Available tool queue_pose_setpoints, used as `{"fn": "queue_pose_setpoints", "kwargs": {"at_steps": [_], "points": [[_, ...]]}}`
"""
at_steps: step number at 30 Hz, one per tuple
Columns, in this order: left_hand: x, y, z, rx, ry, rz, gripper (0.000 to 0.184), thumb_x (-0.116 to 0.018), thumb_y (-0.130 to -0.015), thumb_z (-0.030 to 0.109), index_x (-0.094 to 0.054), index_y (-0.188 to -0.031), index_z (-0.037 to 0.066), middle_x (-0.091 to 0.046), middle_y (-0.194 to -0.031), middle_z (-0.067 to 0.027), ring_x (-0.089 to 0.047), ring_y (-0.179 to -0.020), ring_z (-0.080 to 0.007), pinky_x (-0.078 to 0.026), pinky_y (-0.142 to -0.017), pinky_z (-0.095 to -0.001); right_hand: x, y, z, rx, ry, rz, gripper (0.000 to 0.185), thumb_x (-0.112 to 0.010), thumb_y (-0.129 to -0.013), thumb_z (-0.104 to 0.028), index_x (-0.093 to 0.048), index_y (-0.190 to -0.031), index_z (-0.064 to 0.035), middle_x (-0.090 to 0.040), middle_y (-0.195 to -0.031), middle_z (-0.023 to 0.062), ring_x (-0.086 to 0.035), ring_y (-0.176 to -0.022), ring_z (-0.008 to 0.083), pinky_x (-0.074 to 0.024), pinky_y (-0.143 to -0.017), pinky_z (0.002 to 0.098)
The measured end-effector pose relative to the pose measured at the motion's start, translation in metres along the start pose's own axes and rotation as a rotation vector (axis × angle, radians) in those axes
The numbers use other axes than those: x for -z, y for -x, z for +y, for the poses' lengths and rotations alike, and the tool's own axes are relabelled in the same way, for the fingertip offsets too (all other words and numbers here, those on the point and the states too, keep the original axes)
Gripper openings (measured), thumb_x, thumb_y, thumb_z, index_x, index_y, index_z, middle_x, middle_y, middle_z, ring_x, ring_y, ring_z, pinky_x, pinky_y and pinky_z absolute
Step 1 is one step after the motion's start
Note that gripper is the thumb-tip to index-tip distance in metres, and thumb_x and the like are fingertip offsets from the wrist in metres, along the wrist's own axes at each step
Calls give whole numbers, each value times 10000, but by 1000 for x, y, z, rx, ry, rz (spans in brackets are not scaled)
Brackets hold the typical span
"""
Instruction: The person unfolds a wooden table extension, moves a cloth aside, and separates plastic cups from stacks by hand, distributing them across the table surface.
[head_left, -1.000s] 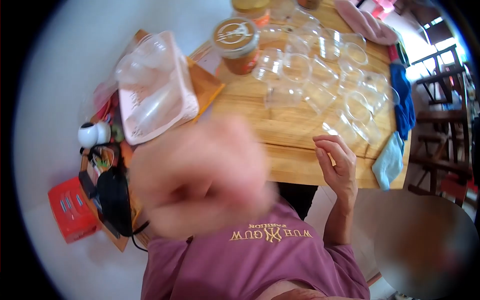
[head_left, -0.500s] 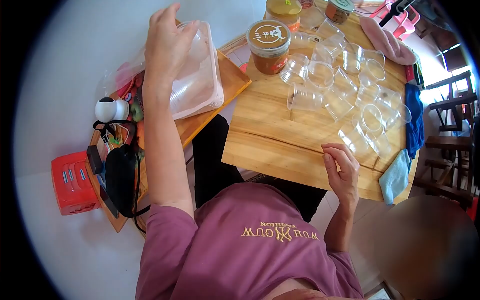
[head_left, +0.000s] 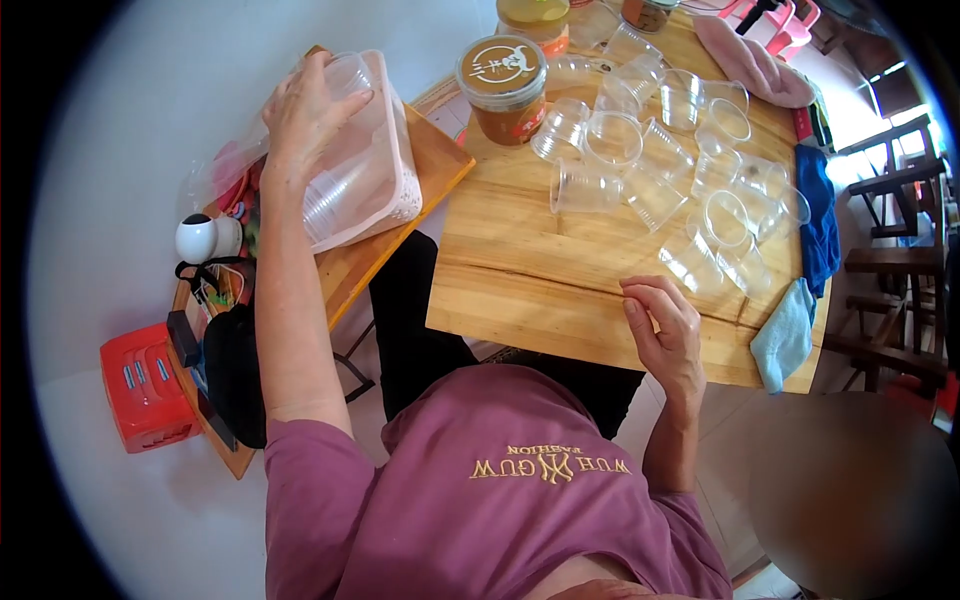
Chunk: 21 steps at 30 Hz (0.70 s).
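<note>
My left hand [head_left: 308, 118] reaches into the white plastic basket [head_left: 402, 165], its thumb and fingers around a clear plastic cup [head_left: 350, 74]. More clear cups [head_left: 322, 205] lie nested in the basket below that wrist. At the front edge of the wooden table [head_left: 520, 300], my right hand [head_left: 662, 318] is loosely curled, thumb close to the fingers, with nothing seen in it. Beyond it several clear cups lie and stand across the tabletop, the nearest being one cup [head_left: 690, 262] just above my right fingers.
A lidded brown tub [head_left: 503, 90] and a yellow-lidded jar [head_left: 533, 25] stand at the table's back left. Cloths, one pink [head_left: 755, 60], one blue [head_left: 818, 225], one light blue [head_left: 783, 337], lie along its right side. A red box [head_left: 148, 388] is far left.
My left hand went from blurred in front of the camera to over the basket, then lower and round a cup. My right hand stays at the table edge. The view has shifted slightly.
</note>
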<state>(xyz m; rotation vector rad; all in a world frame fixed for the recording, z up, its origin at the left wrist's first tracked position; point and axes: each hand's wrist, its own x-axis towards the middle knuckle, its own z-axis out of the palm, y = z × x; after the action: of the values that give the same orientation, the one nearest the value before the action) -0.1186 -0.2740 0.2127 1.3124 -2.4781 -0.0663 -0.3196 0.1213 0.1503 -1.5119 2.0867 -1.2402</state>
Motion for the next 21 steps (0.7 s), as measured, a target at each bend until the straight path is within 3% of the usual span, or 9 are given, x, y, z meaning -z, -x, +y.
{"fn": "queue_pose_setpoints", "kwargs": {"at_steps": [8,12,16,18,19,20,21], "points": [[33,12,-2,56,213,183,702,-783,-781,339,-508,-1356,45,-645,-1196,-183,-616,-1098,-340,-446,-984,-413,-4,0,-2,-29,-15,12,75,-673,-877,-17,-653,-946,6,-674,-957,132,-679,-811,286,-546,-696,352],[72,35,25,62,364,289,666,-779,-817,212,-484,-1391,46,-577,-1232,-145,-574,-1104,-245,-451,-951,-335,-4,-4,-2,19,34,27,92,-686,-865,-55,-654,-942,-17,-666,-936,126,-674,-808,298,-545,-697,366],[120,71,57,-146,437,298,703,-741,-822,156,-434,-1443,38,-536,-1262,-128,-527,-1172,-245,-447,-986,-375,-7,-9,-9,47,20,4,102,-681,-870,-81,-644,-944,-21,-650,-931,117,-662,-794,299,-539,-681,373],[128,92,78,-181,592,203,751,-741,-790,140,-413,-1457,30,-527,-1265,-128,-522,-1180,-247,-452,-985,-382,-8,-13,-14,75,-72,5,143,-686,-869,-85,-637,-989,-24,-649,-974,118,-661,-788,300,-539,-673,369],[130,102,89,-198,727,114,800,-741,-759,125,-391,-1471,21,-518,-1267,-128,-516,-1188,-248,-458,-984,-389,-7,-11,-14,7,-114,-91,319,-714,-868,-181,-609,-1124,-22,-630,-1086,146,-658,-888,328,-545,-748,392],[129,113,102,-215,745,116,800,-741,-759,125,-391,-1471,21,-518,-1267,-128,-516,-1188,-248,-458,-984,-389,-6,-13,-18,4,-96,-74,319,-714,-868,-181,-609,-1124,-22,-630,-1086,146,-658,-888,328,-545,-748,392],[125,123,116,-169,880,-51,843,-746,-725,116,-377,-1476,15,-518,-1251,-129,-524,-1176,-248,-467,-972,-382,-4,-18,-24,41,-125,-106,442,-720,-865,-257,-568,-1201,-14,-605,-1144,171,-640,-959,352,-537,-800,409]]}}
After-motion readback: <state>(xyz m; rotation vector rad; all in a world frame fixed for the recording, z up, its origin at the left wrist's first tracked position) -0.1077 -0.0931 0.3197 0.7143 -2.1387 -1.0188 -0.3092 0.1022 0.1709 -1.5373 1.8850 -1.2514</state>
